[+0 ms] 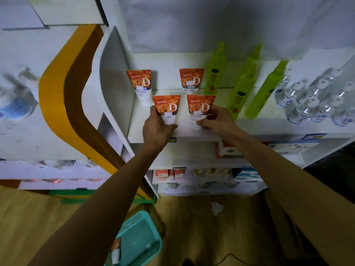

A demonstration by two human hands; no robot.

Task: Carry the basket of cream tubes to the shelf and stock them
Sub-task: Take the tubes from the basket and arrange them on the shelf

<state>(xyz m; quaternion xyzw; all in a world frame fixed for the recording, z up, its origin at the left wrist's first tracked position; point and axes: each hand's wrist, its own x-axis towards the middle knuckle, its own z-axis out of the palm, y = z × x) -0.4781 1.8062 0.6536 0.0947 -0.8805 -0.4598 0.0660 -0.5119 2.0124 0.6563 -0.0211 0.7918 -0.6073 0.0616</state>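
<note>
Four orange cream tubes stand cap-down on the white shelf (192,134), in two rows. The back-left tube (141,84) and back-right tube (191,79) stand free, well apart from each other. The left hand (156,127) is wrapped around the lower part of the front-left tube (167,107), thumb on its left edge, fingers curled under near the shelf's front edge. The right hand (217,120) grips the front-right tube (199,110) from its right side, fingers closed on the white lower end. Both front tubes appear to rest on the shelf. To the right of the tubes on the same shelf stand green bottles (241,87), then clear bottles (311,100). Below the shelf, on the floor, sits a teal basket (151,246) with one more tube (116,250) lying in it.
</note>
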